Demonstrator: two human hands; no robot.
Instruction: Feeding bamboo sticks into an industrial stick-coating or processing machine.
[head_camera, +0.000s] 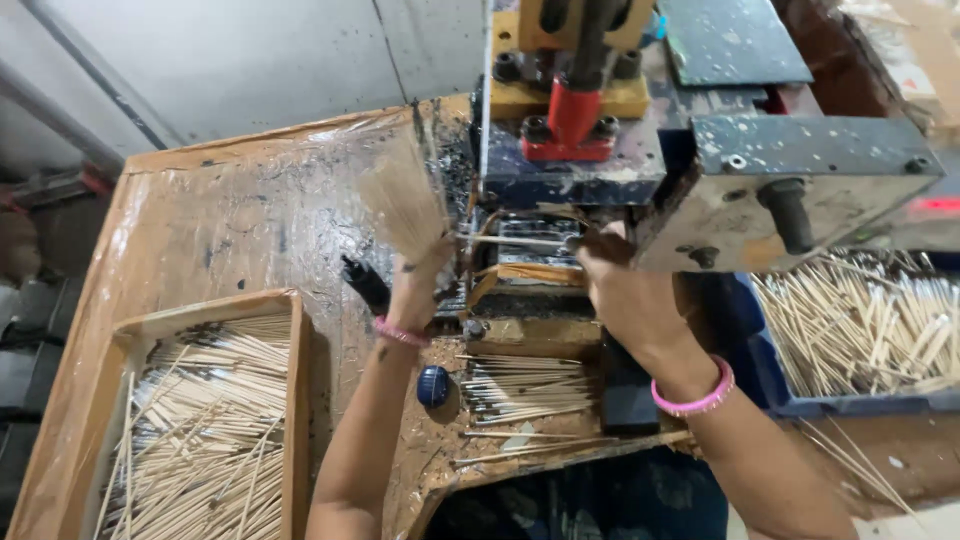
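Head view. The left hand (418, 285), at about 12 o'clock from its pink bangle (400, 333), has its fingers closed around a fanned bundle of thin pale sticks (400, 205), blurred and spreading upward toward 11 o'clock. The right hand (620, 285), wearing a second pink bangle (697, 398), pinches a single stick (510, 240) lying level at the mouth of the machine (640, 130); the fingers are pressed together at its 3 o'clock end. At 6 o'clock of the hands, more sticks (520, 388) lie on the table (240, 210). A wooden tray (296, 400) at 8 o'clock and a blue bin (850, 405) at 4 o'clock hold loose sticks.
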